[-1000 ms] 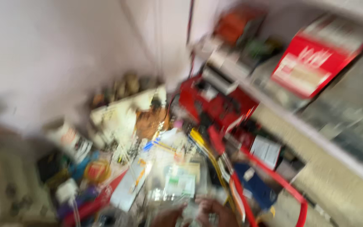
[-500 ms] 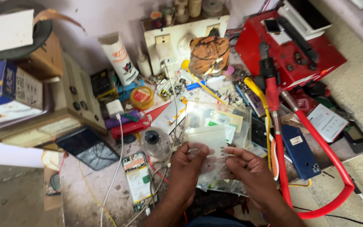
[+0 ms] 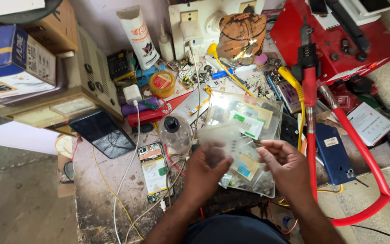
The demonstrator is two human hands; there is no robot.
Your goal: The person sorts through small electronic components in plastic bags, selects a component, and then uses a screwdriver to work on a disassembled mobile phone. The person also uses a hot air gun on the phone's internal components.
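Frosted plastic pouch (image 3: 220, 135) between hands

Black phone (image 3: 104, 133), opened phone (image 3: 154, 171), red machine (image 3: 339, 36), yellow tin (image 3: 162, 84).

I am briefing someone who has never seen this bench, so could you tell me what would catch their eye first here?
Most striking is the red machine at the top right, with its red hose looping down the right side. At the bottom centre, the left hand lifts a small clear plastic packet over a clear tray of packets, the right hand beside it. Left of them lie an opened phone and a dark phone.
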